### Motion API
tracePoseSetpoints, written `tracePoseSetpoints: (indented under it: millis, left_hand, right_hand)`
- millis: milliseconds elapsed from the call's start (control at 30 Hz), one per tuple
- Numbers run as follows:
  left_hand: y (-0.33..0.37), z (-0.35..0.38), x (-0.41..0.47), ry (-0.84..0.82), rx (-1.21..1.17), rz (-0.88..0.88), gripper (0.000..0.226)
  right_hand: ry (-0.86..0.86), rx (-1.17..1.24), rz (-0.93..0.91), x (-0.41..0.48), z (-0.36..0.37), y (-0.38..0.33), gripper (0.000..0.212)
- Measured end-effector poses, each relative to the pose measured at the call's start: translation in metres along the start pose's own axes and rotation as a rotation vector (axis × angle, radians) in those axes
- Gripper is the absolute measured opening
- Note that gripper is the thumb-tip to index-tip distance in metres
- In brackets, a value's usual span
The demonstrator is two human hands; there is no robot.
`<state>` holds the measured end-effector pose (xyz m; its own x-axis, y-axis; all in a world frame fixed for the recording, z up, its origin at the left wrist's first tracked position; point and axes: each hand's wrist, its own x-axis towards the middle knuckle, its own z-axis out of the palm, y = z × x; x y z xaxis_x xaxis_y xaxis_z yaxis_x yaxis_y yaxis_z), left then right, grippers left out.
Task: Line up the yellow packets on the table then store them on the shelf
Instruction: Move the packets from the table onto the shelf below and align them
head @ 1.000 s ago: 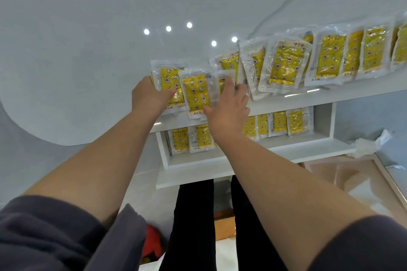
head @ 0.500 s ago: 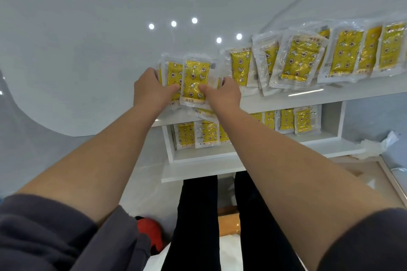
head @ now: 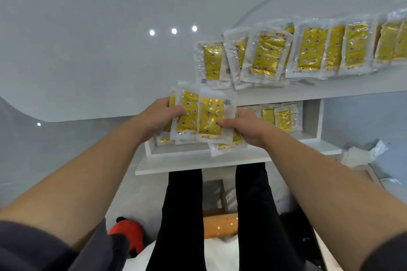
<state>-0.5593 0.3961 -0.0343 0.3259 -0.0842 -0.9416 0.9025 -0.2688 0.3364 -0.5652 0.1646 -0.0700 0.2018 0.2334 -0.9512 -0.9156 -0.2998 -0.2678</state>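
— Clamped on what, with the left hand (head: pixel 160 114)?

— On the left edge of a fan of yellow packets (head: pixel 209 116), fingers curled over the front. With the right hand (head: pixel 246 126), gripping the right edge of that same fan, thumb on the front.

— Held where?

— In the air, just in front of the white shelf (head: pixel 308 92), level with its lower compartment.

— And further out?

— Along the top board, a leaning row of packets (head: pixel 310 50). Down in the lower compartment, a few more packets (head: pixel 284 120). Below, black-clad legs (head: pixel 182 204); beside them, something red (head: pixel 127 233).
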Motion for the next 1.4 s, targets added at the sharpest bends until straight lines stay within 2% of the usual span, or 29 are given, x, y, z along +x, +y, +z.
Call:
tracePoseSetpoints:
  millis: [133, 267, 367, 400, 467, 500, 567, 633, 700, 767, 800, 900, 1033, 1133, 1233, 1300, 1400]
  left_hand:
    - [-0.025, 0.063, 0.015, -0.029, 0.090, -0.052, 0.014]
    - [-0.050, 0.135, 0.041, 0.082, 0.081, -0.138, 0.029]
    - [-0.060, 0.186, 0.070, 0.182, -0.029, -0.162, 0.034]
    - [-0.060, 0.201, 0.083, 0.206, -0.053, -0.171, 0.042]
    - [-0.055, 0.225, 0.104, 0.237, -0.057, -0.156, 0.055]
    - [-0.051, 0.235, 0.115, 0.251, -0.048, -0.145, 0.059]
    - [-0.043, 0.250, 0.136, 0.274, -0.016, -0.127, 0.061]
    - [-0.041, 0.255, 0.154, 0.305, 0.061, -0.112, 0.060]
    - [-0.048, 0.257, 0.172, 0.351, 0.154, -0.111, 0.054]
    - [-0.055, 0.257, 0.180, 0.395, 0.239, -0.126, 0.053]
    - [-0.058, 0.257, 0.183, 0.415, 0.266, -0.137, 0.054]
    - [-0.062, 0.251, 0.189, 0.445, 0.320, -0.151, 0.055]
    - [-0.066, 0.237, 0.186, 0.405, 0.429, -0.191, 0.068]
    - [-0.071, 0.220, 0.175, 0.417, 0.483, -0.238, 0.076]
    - [-0.071, 0.207, 0.162, 0.415, 0.538, -0.284, 0.087]
    - [-0.068, 0.205, 0.155, 0.406, 0.570, -0.304, 0.082]
    - [-0.062, 0.204, 0.146, 0.425, 0.518, -0.256, 0.055]
  right_hand:
    - [0.027, -0.072, 0.058, -0.008, -0.050, 0.044, 0.034]
    - [0.107, -0.115, 0.096, -0.008, -0.118, 0.083, 0.050]
    - [0.252, -0.079, 0.109, -0.005, -0.178, 0.101, 0.044]
    - [0.302, -0.059, 0.106, -0.001, -0.198, 0.107, 0.049]
    - [0.354, -0.045, 0.117, 0.012, -0.226, 0.117, 0.073]
    - [0.350, -0.041, 0.122, 0.018, -0.236, 0.119, 0.075]
    - [0.317, -0.045, 0.113, 0.032, -0.245, 0.121, 0.051]
    - [0.287, -0.073, 0.107, 0.042, -0.245, 0.116, 0.041]
    - [0.257, -0.117, 0.100, 0.057, -0.241, 0.116, 0.058]
    - [0.262, -0.197, 0.104, 0.069, -0.236, 0.117, 0.101]
    - [0.255, -0.239, 0.108, 0.073, -0.232, 0.117, 0.111]
    - [0.288, -0.341, 0.105, 0.086, -0.223, 0.114, 0.093]
    - [0.303, -0.426, 0.185, 0.096, -0.219, 0.112, 0.085]
    - [0.267, -0.524, 0.252, 0.084, -0.227, 0.108, 0.060]
    - [0.302, -0.578, 0.290, 0.074, -0.242, 0.105, 0.051]
    - [0.399, -0.634, 0.311, 0.064, -0.247, 0.102, 0.039]
    - [0.441, -0.860, 0.286, 0.050, -0.249, 0.097, 0.020]
